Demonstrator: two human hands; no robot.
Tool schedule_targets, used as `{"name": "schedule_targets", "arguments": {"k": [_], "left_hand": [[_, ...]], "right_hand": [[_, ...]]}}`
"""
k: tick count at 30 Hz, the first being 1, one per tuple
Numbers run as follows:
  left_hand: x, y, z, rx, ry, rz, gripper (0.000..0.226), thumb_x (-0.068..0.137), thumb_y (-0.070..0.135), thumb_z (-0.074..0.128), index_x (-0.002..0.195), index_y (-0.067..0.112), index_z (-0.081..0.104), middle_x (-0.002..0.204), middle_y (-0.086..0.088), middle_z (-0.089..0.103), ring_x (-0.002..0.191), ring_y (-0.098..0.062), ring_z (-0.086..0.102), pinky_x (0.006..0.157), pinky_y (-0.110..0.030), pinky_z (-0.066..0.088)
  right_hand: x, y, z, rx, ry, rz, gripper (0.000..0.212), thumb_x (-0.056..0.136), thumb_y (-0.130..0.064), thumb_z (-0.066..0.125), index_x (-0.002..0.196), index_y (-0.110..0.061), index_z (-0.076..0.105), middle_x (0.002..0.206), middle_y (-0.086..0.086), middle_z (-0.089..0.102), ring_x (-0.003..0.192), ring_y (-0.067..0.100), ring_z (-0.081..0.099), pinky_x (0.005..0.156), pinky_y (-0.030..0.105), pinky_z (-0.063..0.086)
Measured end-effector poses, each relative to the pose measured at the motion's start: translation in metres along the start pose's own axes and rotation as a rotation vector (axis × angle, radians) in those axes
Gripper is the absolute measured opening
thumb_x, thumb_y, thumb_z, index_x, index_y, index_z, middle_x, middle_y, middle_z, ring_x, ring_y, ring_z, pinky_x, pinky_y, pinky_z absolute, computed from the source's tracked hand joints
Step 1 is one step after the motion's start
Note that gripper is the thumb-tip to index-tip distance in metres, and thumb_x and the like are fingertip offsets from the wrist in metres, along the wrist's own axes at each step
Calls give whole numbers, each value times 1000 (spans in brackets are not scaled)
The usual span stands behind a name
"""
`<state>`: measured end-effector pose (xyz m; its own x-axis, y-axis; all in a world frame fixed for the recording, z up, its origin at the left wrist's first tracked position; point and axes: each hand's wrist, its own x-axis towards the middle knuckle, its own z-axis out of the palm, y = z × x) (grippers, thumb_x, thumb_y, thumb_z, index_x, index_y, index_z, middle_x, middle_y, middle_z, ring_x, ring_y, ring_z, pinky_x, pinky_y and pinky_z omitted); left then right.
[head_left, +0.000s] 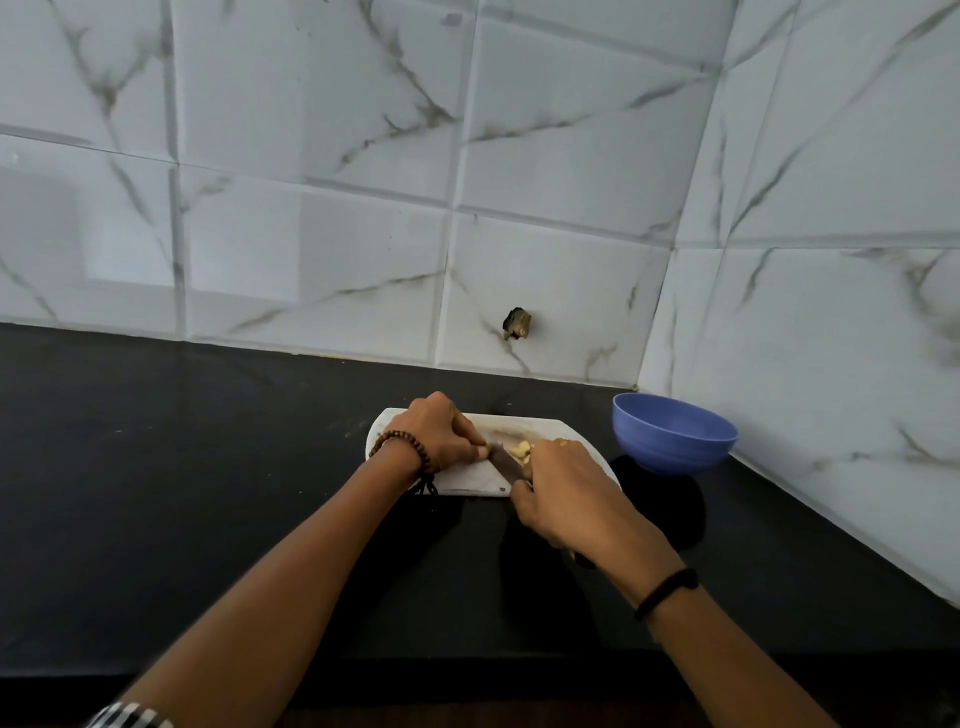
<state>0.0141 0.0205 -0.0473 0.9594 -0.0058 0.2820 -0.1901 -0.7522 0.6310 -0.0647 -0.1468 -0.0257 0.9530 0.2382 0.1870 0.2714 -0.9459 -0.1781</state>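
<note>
A white cutting board (470, 478) lies on the black counter. On it sits a small heap of pale yellow cut pieces (521, 450). My right hand (563, 493) grips a knife (505, 464) whose dark blade slants across the board beside the pieces; the handle is hidden in my fist. My left hand (441, 434), with a beaded bracelet at the wrist, rests on the board with its fingers curled, the fingertips pinching at the blade's far end next to the pieces. What exactly the fingertips hold is too small to tell.
A blue bowl (672, 434) stands on the black counter (208, 467) to the right of the board, near the corner. Marble-patterned tiled walls close off the back and right. A dark hole (517, 323) marks the back wall above the board.
</note>
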Motion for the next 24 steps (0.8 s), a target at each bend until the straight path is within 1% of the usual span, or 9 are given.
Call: {"name": "schedule_targets", "arguments": {"k": [2, 7, 9, 11, 14, 17, 19, 21, 24], "left_hand": [[-1, 0, 0, -9, -1, -2, 8, 74, 30, 79, 82, 28, 79, 87, 10, 74, 91, -7, 65, 87, -29, 53], [0, -3, 2, 3, -27, 7, 4, 75, 32, 78, 76, 34, 75, 86, 10, 73, 91, -8, 65, 90, -35, 55], [1, -3, 2, 14, -31, 10, 6, 74, 34, 78, 73, 36, 72, 87, 11, 72, 91, -9, 65, 89, -36, 55], [2, -3, 3, 10, -38, 8, 5, 75, 36, 78, 74, 38, 73, 88, 12, 72, 92, -9, 65, 90, -36, 54], [5, -5, 4, 12, -54, 9, 10, 81, 31, 73, 91, 35, 76, 99, 11, 72, 98, -10, 63, 94, -35, 52], [7, -8, 3, -45, -20, 1, 19, 82, 28, 72, 101, 28, 76, 107, 7, 71, 102, -11, 62, 96, -29, 49], [9, -10, 2, -74, 16, -14, 22, 81, 22, 73, 103, 22, 75, 104, 1, 71, 100, -12, 63, 90, -25, 49], [10, -13, 3, -86, 93, -49, 16, 80, 18, 72, 95, 21, 73, 97, -1, 72, 96, -14, 65, 87, -29, 53], [9, -16, 1, -27, 211, -87, 10, 82, 20, 66, 89, 27, 68, 93, 5, 70, 91, -15, 66, 85, -37, 56]], "right_hand": [[-7, 2, -6, -16, -22, 19, 13, 98, -26, 55, 100, -14, 58, 113, 11, 61, 93, 25, 61, 70, 34, 45], [-24, 14, -33, 19, -137, 17, 19, 100, -28, 56, 111, -15, 62, 91, 5, 66, 75, 17, 68, 72, 34, 59], [-28, 19, -43, 71, -181, 28, 20, 99, -29, 57, 112, -16, 65, 81, 4, 68, 60, 12, 63, 58, 28, 55], [-28, 21, -48, 123, -160, 39, 21, 99, -30, 57, 112, -17, 67, 72, 3, 67, 48, 6, 55, 45, 20, 44], [-23, 19, -43, 167, -58, 41, 25, 102, -32, 54, 115, -15, 67, 70, 2, 63, 44, 5, 51, 39, 16, 38], [-16, 12, -32, 171, 8, 30, 24, 102, -32, 53, 114, -16, 66, 70, 0, 61, 46, 5, 54, 42, 19, 44], [-9, 8, -21, 159, 36, 19, 23, 100, -32, 53, 108, -16, 68, 73, 2, 63, 53, 11, 57, 53, 28, 55], [-2, 3, -12, 161, 30, 23, 24, 98, -32, 53, 107, -16, 67, 81, 5, 64, 62, 19, 61, 63, 37, 59], [5, 2, -5, 152, 3, 16, 23, 95, -31, 54, 107, -17, 68, 80, 4, 64, 63, 20, 61, 67, 38, 60]]}}
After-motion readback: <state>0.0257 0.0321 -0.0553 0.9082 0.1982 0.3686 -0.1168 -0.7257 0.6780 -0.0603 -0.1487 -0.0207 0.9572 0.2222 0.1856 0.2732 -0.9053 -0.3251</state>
